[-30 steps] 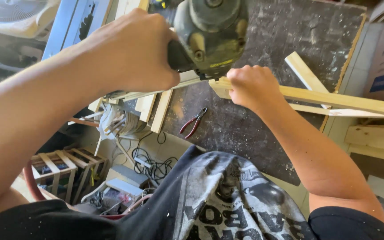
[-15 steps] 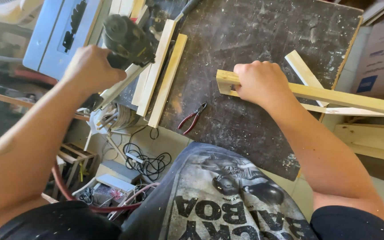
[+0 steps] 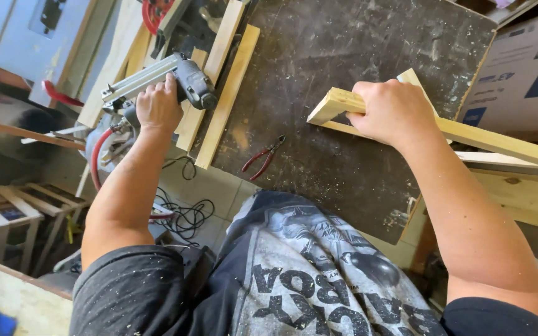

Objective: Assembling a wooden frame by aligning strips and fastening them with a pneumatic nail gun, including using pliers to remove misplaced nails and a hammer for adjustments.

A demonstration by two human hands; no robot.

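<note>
My left hand [image 3: 158,106] grips the handle of a grey pneumatic nail gun [image 3: 175,78], held low over pale wooden slats [image 3: 228,93] at the left edge of the dark worktop [image 3: 344,81]. A red air hose [image 3: 98,158] runs down from the gun. My right hand [image 3: 393,112] clamps a long pale wooden strip [image 3: 499,140] near its left end, pressing it on the worktop. A second strip [image 3: 415,79] lies under it at an angle.
Red-handled pliers [image 3: 263,155] lie near the worktop's front edge. A cardboard box [image 3: 524,74] stands at the right. Wooden frames [image 3: 14,211] and tangled black cables [image 3: 185,211] sit on the floor at the left. More timber [image 3: 524,193] lies at the right.
My left hand has carried the nail gun from up close to the camera down and left to the slats. My right hand has stayed on the strip.
</note>
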